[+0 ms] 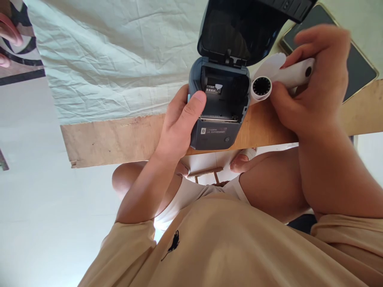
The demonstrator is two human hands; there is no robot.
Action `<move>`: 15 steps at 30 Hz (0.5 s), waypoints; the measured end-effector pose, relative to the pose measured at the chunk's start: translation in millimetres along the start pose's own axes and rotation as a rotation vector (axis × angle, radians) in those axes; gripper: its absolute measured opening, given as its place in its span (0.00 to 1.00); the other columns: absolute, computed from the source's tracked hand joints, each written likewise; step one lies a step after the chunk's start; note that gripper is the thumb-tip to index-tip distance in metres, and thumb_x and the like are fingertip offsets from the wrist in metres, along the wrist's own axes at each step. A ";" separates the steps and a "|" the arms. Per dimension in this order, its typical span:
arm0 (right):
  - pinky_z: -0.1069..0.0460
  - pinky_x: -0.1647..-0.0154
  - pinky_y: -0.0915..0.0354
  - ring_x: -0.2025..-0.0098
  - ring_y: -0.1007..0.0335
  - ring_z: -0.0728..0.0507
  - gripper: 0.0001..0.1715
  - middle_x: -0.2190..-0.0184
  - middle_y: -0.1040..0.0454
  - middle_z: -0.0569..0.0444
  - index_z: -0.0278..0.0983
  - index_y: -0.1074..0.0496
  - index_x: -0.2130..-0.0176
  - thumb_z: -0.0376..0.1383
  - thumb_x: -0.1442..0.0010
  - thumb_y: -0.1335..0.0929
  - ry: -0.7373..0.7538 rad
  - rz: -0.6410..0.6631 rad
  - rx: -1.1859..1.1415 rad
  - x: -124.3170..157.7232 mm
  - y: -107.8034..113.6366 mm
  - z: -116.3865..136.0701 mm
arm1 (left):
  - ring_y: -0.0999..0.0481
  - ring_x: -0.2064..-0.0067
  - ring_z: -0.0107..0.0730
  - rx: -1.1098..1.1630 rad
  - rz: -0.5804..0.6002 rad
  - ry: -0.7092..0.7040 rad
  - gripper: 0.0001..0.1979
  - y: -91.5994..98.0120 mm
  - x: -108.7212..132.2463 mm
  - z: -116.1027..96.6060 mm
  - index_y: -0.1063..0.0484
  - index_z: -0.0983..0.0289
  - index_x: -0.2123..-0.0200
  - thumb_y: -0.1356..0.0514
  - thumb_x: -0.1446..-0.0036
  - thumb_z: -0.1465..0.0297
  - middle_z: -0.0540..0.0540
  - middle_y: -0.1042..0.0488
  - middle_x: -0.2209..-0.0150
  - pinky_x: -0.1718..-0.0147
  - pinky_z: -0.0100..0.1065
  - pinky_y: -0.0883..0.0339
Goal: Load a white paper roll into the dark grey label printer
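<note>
My left hand (182,123) grips the left side of a dark grey label printer (220,135), its thumb over the rim. The printer's black lid (239,30) is swung up, and no roll lies in the bay below it. My right hand (320,87) is closed around white label paper just right of the printer. One small white roll (254,95) shows a black toothed core, with a loose strip curling up behind it. Beside it, a white cylinder (295,73) with a dark hole at its end lies within my fingers; whether the two are joined, I cannot tell.
A dark phone-like slab (363,67) with a pale rim lies behind my right hand. Pale green wrinkled cloth (113,59) covers much of the wooden table (113,143), whose front edge is bare. Part of another person (8,32) shows at the upper left.
</note>
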State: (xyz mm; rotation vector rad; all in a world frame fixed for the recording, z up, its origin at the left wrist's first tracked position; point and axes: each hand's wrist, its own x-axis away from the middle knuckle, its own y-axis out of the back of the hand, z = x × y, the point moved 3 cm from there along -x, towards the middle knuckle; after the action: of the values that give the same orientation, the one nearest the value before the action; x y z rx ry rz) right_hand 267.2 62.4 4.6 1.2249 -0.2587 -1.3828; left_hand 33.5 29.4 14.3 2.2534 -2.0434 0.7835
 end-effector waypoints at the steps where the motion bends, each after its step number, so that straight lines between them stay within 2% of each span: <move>1: 0.42 0.44 0.27 0.46 0.27 0.42 0.28 0.51 0.29 0.51 0.44 0.31 0.41 0.34 0.40 0.31 -0.021 0.021 0.056 0.6 1.2 -0.2 | 0.38 0.67 0.33 -0.003 0.000 -0.010 0.26 -0.6 0.4 -0.6 0.32 0.58 0.69 0.36 0.39 0.41 0.53 0.36 0.69 0.66 0.39 0.45; 3: 0.38 0.39 0.28 0.42 0.30 0.40 0.20 0.49 0.31 0.48 0.40 0.28 0.47 0.35 0.39 0.31 -0.050 0.033 0.138 1.9 4.3 -2.3 | 0.38 0.66 0.33 -0.008 0.011 -0.011 0.26 -0.5 0.7 -0.2 0.32 0.58 0.68 0.35 0.39 0.42 0.52 0.36 0.69 0.65 0.38 0.44; 4: 0.37 0.39 0.29 0.42 0.31 0.40 0.20 0.48 0.31 0.48 0.40 0.28 0.46 0.35 0.38 0.31 -0.059 0.026 0.152 2.3 5.4 -4.2 | 0.38 0.66 0.32 -0.007 0.009 -0.015 0.25 0.6 0.6 0.2 0.32 0.59 0.68 0.35 0.38 0.43 0.52 0.36 0.68 0.65 0.38 0.44; 6: 0.37 0.39 0.29 0.43 0.31 0.40 0.26 0.47 0.30 0.49 0.43 0.31 0.41 0.35 0.38 0.31 -0.051 0.015 0.120 2.2 5.3 -8.3 | 0.36 0.66 0.31 0.000 0.012 -0.027 0.25 3.2 -0.3 1.6 0.31 0.60 0.67 0.37 0.36 0.44 0.52 0.35 0.68 0.65 0.37 0.44; 8: 0.41 0.46 0.29 0.47 0.30 0.43 0.36 0.44 0.31 0.52 0.47 0.36 0.35 0.36 0.41 0.30 0.004 -0.010 0.029 0.5 2.9 -11.2 | 0.34 0.66 0.31 0.012 0.061 -0.047 0.24 4.5 -1.6 3.2 0.30 0.60 0.66 0.38 0.33 0.45 0.52 0.33 0.68 0.65 0.37 0.42; 10: 0.48 0.57 0.35 0.56 0.34 0.50 0.43 0.42 0.34 0.55 0.52 0.39 0.33 0.40 0.44 0.28 0.073 -0.068 -0.072 -1.9 0.6 -12.4 | 0.34 0.66 0.31 0.027 0.072 -0.070 0.24 6.5 -2.9 4.5 0.29 0.60 0.67 0.40 0.32 0.46 0.52 0.33 0.69 0.65 0.36 0.42; 13: 0.51 0.65 0.48 0.63 0.44 0.57 0.43 0.42 0.37 0.60 0.56 0.39 0.34 0.38 0.46 0.29 0.102 -0.153 -0.136 -4.6 -1.1 -12.9 | 0.34 0.67 0.32 0.018 0.057 -0.078 0.24 9.4 -3.9 6.2 0.29 0.60 0.68 0.39 0.32 0.45 0.52 0.34 0.70 0.66 0.37 0.42; 15: 0.52 0.66 0.48 0.63 0.41 0.58 0.44 0.43 0.36 0.61 0.55 0.39 0.35 0.33 0.47 0.30 0.075 -0.177 -0.132 -4.2 -0.9 -13.2 | 0.33 0.67 0.32 -0.006 0.081 -0.071 0.24 10.1 -4.2 6.9 0.28 0.59 0.68 0.38 0.33 0.45 0.52 0.33 0.70 0.66 0.37 0.41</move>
State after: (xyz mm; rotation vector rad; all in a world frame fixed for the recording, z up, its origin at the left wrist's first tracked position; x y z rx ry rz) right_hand 275.6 72.7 0.4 1.2088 -0.0060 -1.4780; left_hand 26.4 29.5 3.5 2.2393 -2.1769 0.7100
